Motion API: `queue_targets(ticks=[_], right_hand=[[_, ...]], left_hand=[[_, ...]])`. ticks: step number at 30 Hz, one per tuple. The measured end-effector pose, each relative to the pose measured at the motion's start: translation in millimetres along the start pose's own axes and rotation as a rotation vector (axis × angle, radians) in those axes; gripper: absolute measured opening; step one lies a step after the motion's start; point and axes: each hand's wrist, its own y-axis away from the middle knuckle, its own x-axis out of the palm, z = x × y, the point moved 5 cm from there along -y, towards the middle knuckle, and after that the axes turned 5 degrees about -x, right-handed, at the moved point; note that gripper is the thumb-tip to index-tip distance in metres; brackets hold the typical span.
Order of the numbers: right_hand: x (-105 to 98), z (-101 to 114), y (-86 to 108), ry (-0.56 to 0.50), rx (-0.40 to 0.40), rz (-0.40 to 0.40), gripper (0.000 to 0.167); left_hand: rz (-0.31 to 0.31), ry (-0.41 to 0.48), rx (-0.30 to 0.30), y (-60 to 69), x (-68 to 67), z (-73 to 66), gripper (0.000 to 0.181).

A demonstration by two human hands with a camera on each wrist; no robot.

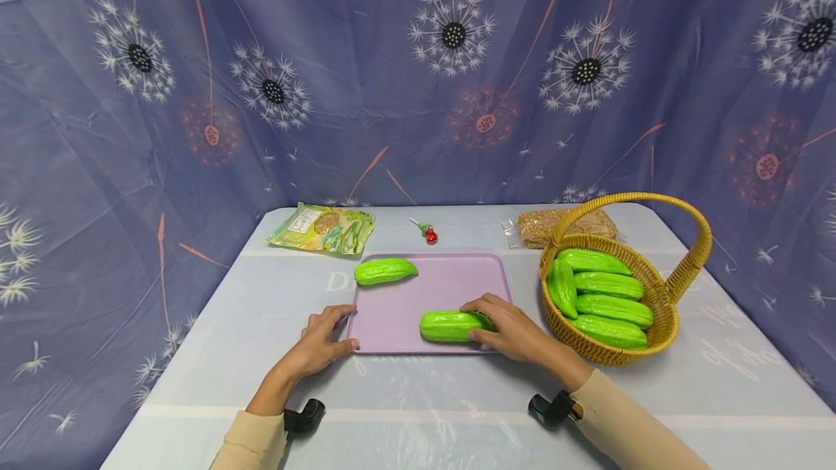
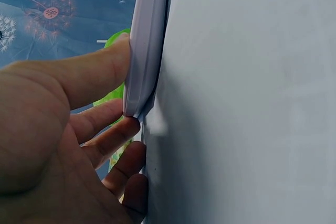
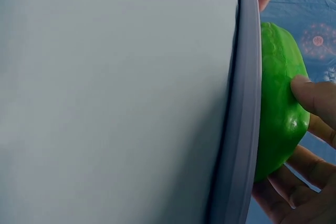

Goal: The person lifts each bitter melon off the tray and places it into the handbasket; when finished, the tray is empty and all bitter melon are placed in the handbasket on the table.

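Note:
On the lilac tray point(image 1: 392, 318), my right hand point(image 1: 506, 328) grips the right end of a bright green, ridged gourd point(image 1: 445, 326). In the right wrist view its thumb point(image 3: 315, 95) lies on the near side of the gourd and the fingers go round the far side. My left hand point(image 1: 320, 343) holds the tray's near left corner. The left wrist view has the thumb point(image 2: 100, 72) against the near wall and fingertips point(image 2: 126, 127) at the corner. Another green gourd point(image 1: 384, 271) lies at the tray's far left.
Right of the tray stands a wicker basket point(image 1: 604, 357) with a tall handle and several green gourds point(image 1: 607, 285). Behind it lies a clear bag of grains point(image 1: 538, 229). A red lollipop point(image 1: 431, 236) and a green-yellow packet point(image 1: 323, 231) lie toward the table's back edge, before a dandelion-patterned curtain point(image 1: 366, 78).

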Motion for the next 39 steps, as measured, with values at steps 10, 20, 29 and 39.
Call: queue_targets(ticks=[10, 20, 29, 39], right_hand=[[-5, -2, 12.1, 0.053, -0.001, 0.004, 0.037], [-2, -4, 8.0, 0.091, 0.024, 0.006, 0.051], [2, -6, 3.1, 0.156, 0.023, -0.023, 0.055], [-16, 1, 11.0, 0.153, 0.026, -0.064, 0.057]], left_hand=[[-0.006, -0.012, -0.001, -0.6, -0.3, 0.4, 0.06], [-0.002, -0.009, -0.013, -0.3, -0.5, 0.1, 0.06], [-0.006, -0.007, -0.004, 0.0, 0.1, 0.7, 0.06], [-0.003, -0.004, 0.0, -0.1, 0.6, 0.9, 0.061]])
